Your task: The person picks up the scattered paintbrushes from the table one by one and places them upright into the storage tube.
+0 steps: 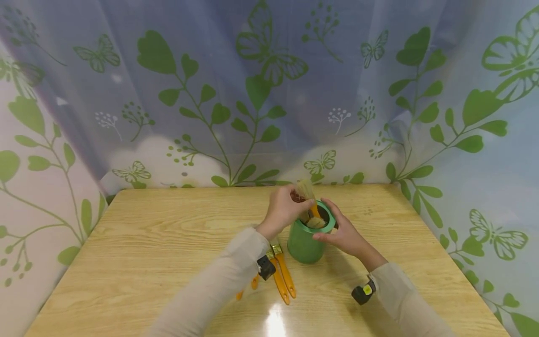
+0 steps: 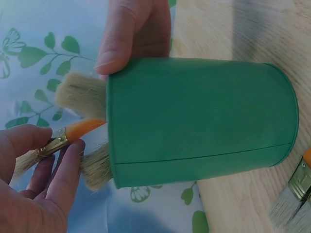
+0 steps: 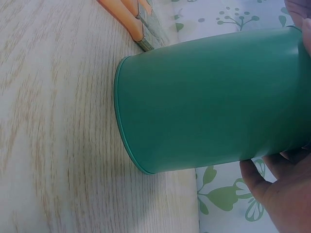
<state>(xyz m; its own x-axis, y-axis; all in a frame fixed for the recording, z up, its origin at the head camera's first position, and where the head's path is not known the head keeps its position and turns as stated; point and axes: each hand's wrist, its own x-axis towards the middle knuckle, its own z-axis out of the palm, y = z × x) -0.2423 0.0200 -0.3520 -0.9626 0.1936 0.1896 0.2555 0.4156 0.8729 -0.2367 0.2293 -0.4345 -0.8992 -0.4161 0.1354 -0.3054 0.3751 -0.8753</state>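
Note:
A green bucket-like container point(image 1: 306, 247) stands upright on the table. My right hand point(image 1: 344, 235) holds it at the right of its rim, thumb toward me and fingers round the far side. At the mouth, my left hand point(image 1: 283, 209) pinches a paintbrush point(image 2: 82, 129) near its metal band. The orange handle points down into the container and the pale bristles point up. Bristles of other paintbrushes point(image 2: 80, 95) stick out of the opening; their handles are hidden inside.
Several orange-handled paintbrushes point(image 1: 281, 283) lie on the wooden table point(image 1: 177, 224) left of the container, partly covered by the left forearm. A curtain point(image 1: 202, 154) with green leaves and butterflies hangs behind the table and along both sides.

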